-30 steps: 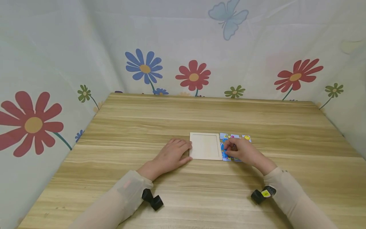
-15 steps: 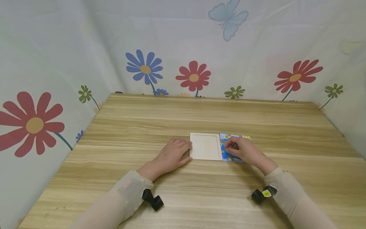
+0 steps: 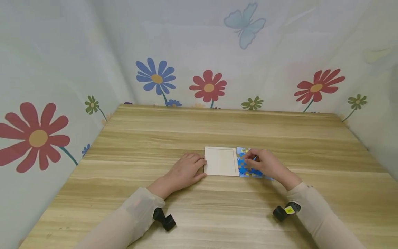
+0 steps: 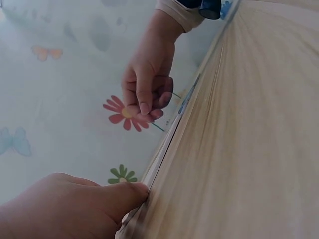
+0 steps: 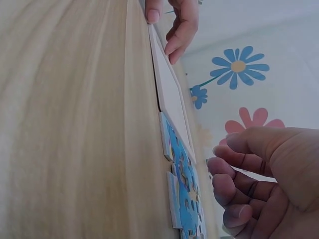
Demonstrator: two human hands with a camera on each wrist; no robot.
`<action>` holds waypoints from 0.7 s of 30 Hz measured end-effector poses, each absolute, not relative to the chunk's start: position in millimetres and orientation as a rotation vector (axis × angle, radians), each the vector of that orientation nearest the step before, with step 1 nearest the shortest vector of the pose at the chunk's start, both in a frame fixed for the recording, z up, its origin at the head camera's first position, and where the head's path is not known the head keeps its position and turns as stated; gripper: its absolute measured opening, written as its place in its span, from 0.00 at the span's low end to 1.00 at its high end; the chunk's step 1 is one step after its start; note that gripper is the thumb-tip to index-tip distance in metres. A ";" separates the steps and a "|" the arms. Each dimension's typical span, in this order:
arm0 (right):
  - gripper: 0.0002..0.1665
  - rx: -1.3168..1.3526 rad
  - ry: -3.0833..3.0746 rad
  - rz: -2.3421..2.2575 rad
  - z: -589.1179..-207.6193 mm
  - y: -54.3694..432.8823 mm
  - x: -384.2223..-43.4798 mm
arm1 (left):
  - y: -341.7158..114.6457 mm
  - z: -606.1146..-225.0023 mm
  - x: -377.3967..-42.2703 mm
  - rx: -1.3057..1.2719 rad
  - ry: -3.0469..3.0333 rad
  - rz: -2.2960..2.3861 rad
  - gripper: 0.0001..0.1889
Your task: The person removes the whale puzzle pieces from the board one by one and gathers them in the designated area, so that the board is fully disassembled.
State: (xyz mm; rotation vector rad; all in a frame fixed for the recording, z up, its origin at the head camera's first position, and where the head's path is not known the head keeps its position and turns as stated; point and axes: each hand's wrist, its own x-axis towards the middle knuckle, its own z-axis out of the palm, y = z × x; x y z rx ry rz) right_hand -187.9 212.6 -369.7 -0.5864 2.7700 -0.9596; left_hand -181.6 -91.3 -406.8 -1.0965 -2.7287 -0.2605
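A square pale wooden puzzle tray point(image 3: 220, 161) with a shallow recess lies flat on the table. My left hand point(image 3: 181, 171) rests at its left edge, thumb at the near corner and fingertips further up the side. Against the tray's right side lie several blue jigsaw pieces point(image 3: 242, 170), also seen as a flat patch of puzzle pieces point(image 5: 185, 191) in the right wrist view. Just above them hovers my right hand point(image 3: 269, 166), its fingers loosely bent. No piece shows between those fingers point(image 5: 232, 172); the hand covers part of the pieces in the head view.
The wood-grain table point(image 3: 155, 128) stretches around the tray on all sides. A white cloth backdrop point(image 3: 186, 41) printed with flowers and a butterfly stands behind and beside it. Black wrist cameras point(image 3: 281, 213) hang from both sleeves.
The head view has shifted slightly. My right hand stays over the pieces, and some blue pieces at its near right show a little further out. The left hand keeps its place on the tray.
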 end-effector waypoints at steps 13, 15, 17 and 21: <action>0.09 -0.616 2.763 -1.036 -374.5 210.8 -192.7 | -90.7 -403.1 -181.8 -1.111 -2.719 -0.200 0.23; 0.09 -0.610 2.763 -1.065 -374.3 210.6 -193.5 | -89.3 -400.5 -181.8 -1.112 -2.710 -0.173 0.24; 0.10 -0.604 2.777 -1.086 -373.3 210.5 -194.6 | -88.0 -396.1 -181.9 -1.111 -2.698 -0.155 0.24; 0.10 -0.619 2.838 -1.104 -370.2 210.4 -198.0 | -86.7 -385.6 -183.8 -1.080 -2.685 -0.094 0.25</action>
